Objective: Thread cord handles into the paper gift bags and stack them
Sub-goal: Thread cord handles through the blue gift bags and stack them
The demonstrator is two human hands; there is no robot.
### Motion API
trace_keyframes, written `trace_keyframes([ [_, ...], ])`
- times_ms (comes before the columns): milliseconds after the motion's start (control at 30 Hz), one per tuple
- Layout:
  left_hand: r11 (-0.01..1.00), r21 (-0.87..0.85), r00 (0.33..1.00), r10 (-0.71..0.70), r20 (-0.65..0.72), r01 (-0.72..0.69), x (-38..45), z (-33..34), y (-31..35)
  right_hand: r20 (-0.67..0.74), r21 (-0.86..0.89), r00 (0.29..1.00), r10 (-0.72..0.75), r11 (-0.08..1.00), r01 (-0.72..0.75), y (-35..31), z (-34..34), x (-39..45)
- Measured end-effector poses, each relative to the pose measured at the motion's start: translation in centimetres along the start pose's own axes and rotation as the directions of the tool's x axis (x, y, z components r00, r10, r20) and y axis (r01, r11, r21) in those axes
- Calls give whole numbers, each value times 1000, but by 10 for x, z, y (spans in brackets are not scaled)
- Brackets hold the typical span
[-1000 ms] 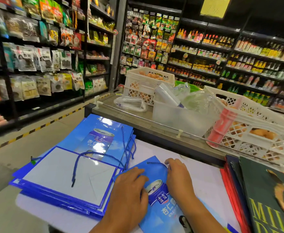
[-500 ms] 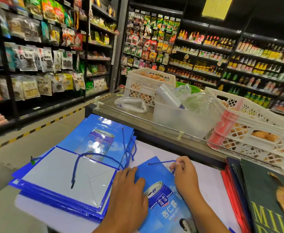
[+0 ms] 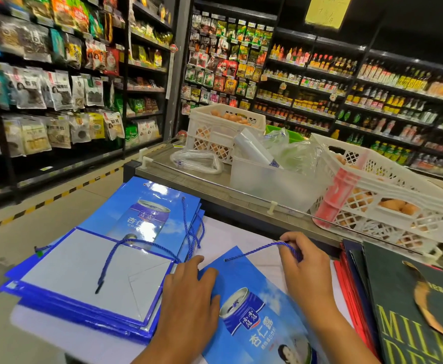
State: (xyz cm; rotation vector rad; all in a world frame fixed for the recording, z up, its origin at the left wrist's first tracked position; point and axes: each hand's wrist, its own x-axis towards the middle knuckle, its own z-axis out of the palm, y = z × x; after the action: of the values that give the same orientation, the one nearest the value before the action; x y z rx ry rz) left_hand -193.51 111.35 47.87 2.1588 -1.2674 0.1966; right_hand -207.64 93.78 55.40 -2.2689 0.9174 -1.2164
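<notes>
Right hand pinching blue cord, left hand flat on blue gift bag, finished stack further left.

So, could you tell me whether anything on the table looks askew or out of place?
The stack of flat blue paper gift bags is fanned unevenly, edges misaligned, with one loose blue cord trailing across the top bag. Otherwise nothing stands out: the left hand presses the bag being threaded.
</notes>
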Motion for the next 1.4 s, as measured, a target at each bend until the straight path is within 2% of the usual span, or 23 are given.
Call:
trace_keyframes([
  [67, 998, 54, 998, -27, 65, 24, 3, 0, -1, 11, -22, 998, 55, 998, -55, -1, -10, 1],
  [167, 991, 104, 988, -94, 122, 81, 5, 3, -2, 141, -137, 976, 166, 980, -147, 2, -26, 2],
  [267, 993, 110, 995, -59, 75, 51, 4, 2, -1, 254, -121, 925, 283, 958, -260, 3, -50, -5],
  [333, 991, 118, 997, -62, 55, 55, 4, 2, -2, 284, -45, 900, 330, 942, -331, 3, -71, -15],
  [500, 992, 103, 997, -73, 12, 72, 4, -2, 4, 241, 154, 861, 448, 858, -490, 9, -114, -42],
  [667, 998, 10, 998, -61, 28, 60, 9, -23, 14, 103, 324, 830, 549, 770, -549, 18, -129, -58],
  [767, 995, -44, 995, -86, 43, 88, 16, -38, 16, 105, 470, 793, 601, 672, -572, 18, -128, -65],
  [900, 983, -93, 982, -149, 115, 160, 19, -57, 15, 171, 620, 787, 593, 555, -554, 7, -121, -73],
  [1033, 958, -159, 953, -201, 226, 240, 17, -70, 7, 266, 685, 805, 530, 484, -545, -7, -112, -77],
  [1167, 918, -253, 933, -234, 273, 304, 8, -75, 1, 329, 672, 814, 479, 487, -558, -12, -100, -80],
  [1300, 875, -351, 935, -258, 242, 333, 4, -79, 3, 354, 663, 831, 428, 512, -546, -17, -88, -82],
  [1400, 871, -362, 938, -267, 221, 333, 1, -87, 4, 361, 620, 832, 422, 557, -552, -19, -79, -82],
])
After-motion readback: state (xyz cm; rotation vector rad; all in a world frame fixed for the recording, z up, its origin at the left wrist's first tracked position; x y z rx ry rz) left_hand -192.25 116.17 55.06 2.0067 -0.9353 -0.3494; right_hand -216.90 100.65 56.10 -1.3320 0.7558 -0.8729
